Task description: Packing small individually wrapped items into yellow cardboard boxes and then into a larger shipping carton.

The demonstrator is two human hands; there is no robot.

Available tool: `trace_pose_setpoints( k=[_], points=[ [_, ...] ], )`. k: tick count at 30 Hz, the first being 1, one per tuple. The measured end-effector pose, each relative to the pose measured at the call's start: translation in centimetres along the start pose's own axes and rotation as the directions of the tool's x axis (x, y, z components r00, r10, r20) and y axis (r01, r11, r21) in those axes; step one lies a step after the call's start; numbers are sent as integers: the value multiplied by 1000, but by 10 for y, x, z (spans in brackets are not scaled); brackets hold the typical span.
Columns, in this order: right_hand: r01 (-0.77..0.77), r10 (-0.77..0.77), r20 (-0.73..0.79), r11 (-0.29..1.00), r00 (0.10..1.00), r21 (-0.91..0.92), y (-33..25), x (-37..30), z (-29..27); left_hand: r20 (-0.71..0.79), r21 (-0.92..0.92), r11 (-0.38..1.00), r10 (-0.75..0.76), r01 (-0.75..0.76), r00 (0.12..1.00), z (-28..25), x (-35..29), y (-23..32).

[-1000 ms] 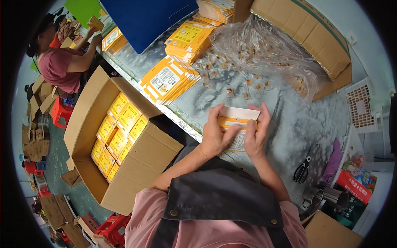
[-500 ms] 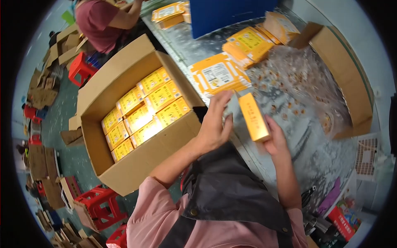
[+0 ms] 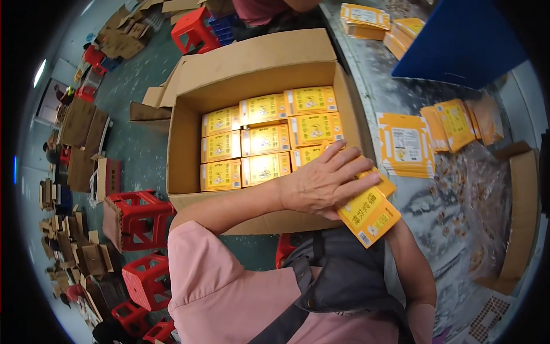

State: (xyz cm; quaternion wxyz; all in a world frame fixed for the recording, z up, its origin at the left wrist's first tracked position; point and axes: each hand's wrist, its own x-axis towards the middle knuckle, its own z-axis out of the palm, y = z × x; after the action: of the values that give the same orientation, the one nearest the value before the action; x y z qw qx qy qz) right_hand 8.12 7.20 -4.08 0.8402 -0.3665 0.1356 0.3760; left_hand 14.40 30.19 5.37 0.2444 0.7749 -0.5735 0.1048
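My left hand (image 3: 323,183) lies flat, fingers spread, on top of a small yellow box (image 3: 369,215). The box is held tilted over the near right corner of a big open cardboard carton (image 3: 252,57). My right hand is hidden under the yellow box; only its forearm (image 3: 409,258) shows, rising to the box from below. The carton holds several rows of matching yellow boxes (image 3: 266,140) packed flat, label side up.
Stacks of flat yellow box blanks (image 3: 407,143) lie on the grey table to the right, beside a blue board (image 3: 464,40) and a brown box (image 3: 524,212). Red stools (image 3: 137,218) and cardboard scraps stand on the floor at left. Another person (image 3: 258,8) sits beyond the carton.
My view has swung left from the table to the carton. Both hands have carried the yellow box from the table edge over to the carton's near right corner.
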Motion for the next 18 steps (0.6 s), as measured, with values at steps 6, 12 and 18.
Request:
trace_pose_setpoints(
  k=[6,12,18],
  points=[
    [-77,3,-141,854,990,-515,-36,37,46,-40,151,842,-519,519,854,-9,-91,-83],
    [-35,-50,-187,905,981,-423,-34,37,35,298,589,493,-869,640,395,30,-192,-160],
    [-33,-45,-178,910,983,-414,-31,38,29,311,549,569,-819,612,482,76,-214,-185]
  ],
)
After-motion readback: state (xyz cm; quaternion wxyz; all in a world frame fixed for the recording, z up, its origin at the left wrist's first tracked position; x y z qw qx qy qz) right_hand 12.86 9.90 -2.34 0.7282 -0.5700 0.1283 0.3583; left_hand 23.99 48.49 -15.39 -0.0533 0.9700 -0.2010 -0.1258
